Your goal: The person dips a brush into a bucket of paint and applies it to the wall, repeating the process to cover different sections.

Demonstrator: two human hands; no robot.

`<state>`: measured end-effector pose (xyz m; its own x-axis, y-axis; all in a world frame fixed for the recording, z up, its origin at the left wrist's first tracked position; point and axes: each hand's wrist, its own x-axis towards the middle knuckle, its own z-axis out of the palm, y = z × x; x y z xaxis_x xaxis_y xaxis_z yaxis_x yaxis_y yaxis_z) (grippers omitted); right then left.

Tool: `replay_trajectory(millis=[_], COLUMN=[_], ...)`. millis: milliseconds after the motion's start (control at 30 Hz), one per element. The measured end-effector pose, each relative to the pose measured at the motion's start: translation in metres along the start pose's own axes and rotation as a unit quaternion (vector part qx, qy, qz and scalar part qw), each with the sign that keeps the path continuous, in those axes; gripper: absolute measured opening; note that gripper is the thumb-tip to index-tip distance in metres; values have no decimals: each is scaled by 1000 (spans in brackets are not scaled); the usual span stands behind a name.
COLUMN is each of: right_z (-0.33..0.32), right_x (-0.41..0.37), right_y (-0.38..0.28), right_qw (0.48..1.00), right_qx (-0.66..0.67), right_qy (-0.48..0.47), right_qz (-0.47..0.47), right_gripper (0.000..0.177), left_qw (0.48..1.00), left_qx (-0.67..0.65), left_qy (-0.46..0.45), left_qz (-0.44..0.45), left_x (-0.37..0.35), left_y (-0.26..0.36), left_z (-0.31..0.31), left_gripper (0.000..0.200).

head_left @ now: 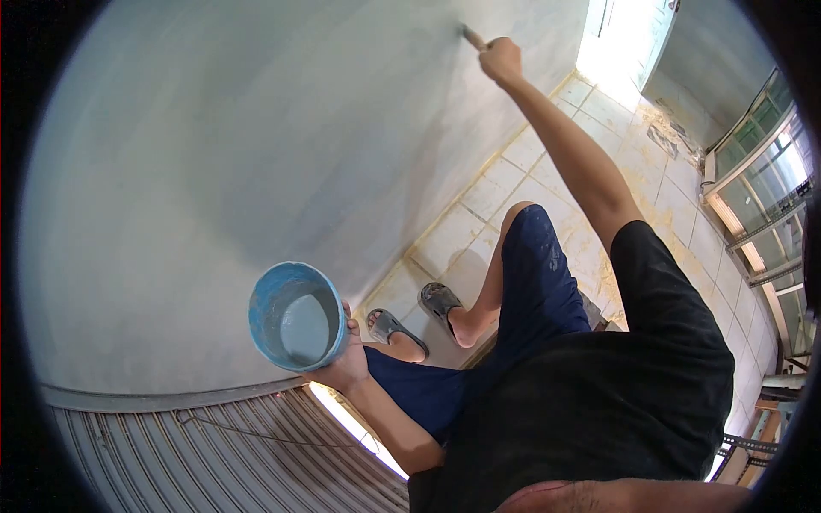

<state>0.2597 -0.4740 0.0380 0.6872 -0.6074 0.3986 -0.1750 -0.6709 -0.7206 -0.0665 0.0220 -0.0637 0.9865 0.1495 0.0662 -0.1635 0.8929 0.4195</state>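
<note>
My left hand (346, 366) grips a blue bucket (265, 333) from its side and underneath, fingers curled on its outer wall. Grey-blue paint (306, 325) lies inside the bucket, and smears coat its inner wall. Far out at arm's length, my right hand (501, 61) is closed around the handle of a paintbrush (472, 37). The brush's dark bristle end meets or nearly meets the grey wall (325, 145); contact is hard to tell. Uneven lighter and darker patches show across the wall.
A ribbed metal shutter (231, 453) runs below the wall. White floor tiles (453, 231) with yellowish stains lie under my sandals (440, 303). A bright doorway (620, 43) opens at the far end. Glass-paned frames (761, 171) and metal racking (753, 445) stand at the right.
</note>
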Motion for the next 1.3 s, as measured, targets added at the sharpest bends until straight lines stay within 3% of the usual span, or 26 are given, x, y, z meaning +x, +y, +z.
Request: replay_trajectory(millis=[67, 100, 167, 400, 467, 567, 633, 767, 867, 967, 1067, 1100, 1133, 1167, 1300], right_z=[11, 28, 29, 25, 13, 19, 27, -4, -12, -28, -29, -13, -20, 15, 94], right_x=[-31, -49, -116, -259, -274, -245, -198, -96, -26, 15, 0, -7, -38, -41, -170], right_y=[-41, -52, -109, -171, -191, -189, -169, -117, -57, -8, 8, 14, -2, 12, -14], right_qw=[999, 995, 994, 938, 881, 879, 903, 940, 980, 996, 997, 997, 988, 995, 989], right_qx=[-13, 9, 60, 138, 203, 198, 186, 80, 1, -53, -64, -49, -85, -45, 30], right_qy=[-23, -19, -40, -212, -320, -298, -230, -194, -70, -8, -6, 1, -30, -22, -80], right_qz=[-25, -95, -77, -235, -283, -315, -311, -269, -185, -67, -50, -60, -125, -90, -124], right_gripper=[26, 23, 15, 14, 20, 26, 28, 29, 29, 31, 35, 46, 36, 32, 18], left_qw=[999, 999, 999, 999, 999, 999, 999, 1000, 1000, 999, 1000, 1000, 999, 997, 993], left_qx=[29, 28, 29, 46, 32, 17, 20, 8, 7, 30, 22, 24, 35, 46, 89], left_qy=[19, 20, 33, 18, 38, 33, 36, 15, 19, 14, 12, 13, 41, 68, 78], left_qz=[2, 2, 3, 2, -13, -5, 4, -8, 12, 16, -2, -4, 1, 6, 6], left_x=[1, 1, 1, 6, 6, 3, 0, 0, -3, -3, 0, 2, 4, 6, 10], left_y=[2, 2, 1, -3, -5, -7, -5, 0, -1, 0, -1, -4, -6, -8, -18], left_z=[-1, -1, -1, 13, 14, 23, 20, 6, 7, 3, 13, 13, 13, 13, 26], left_gripper=[99, 99, 99, 98, 97, 95, 94, 93, 92, 89, 85, 85, 84, 82, 81])
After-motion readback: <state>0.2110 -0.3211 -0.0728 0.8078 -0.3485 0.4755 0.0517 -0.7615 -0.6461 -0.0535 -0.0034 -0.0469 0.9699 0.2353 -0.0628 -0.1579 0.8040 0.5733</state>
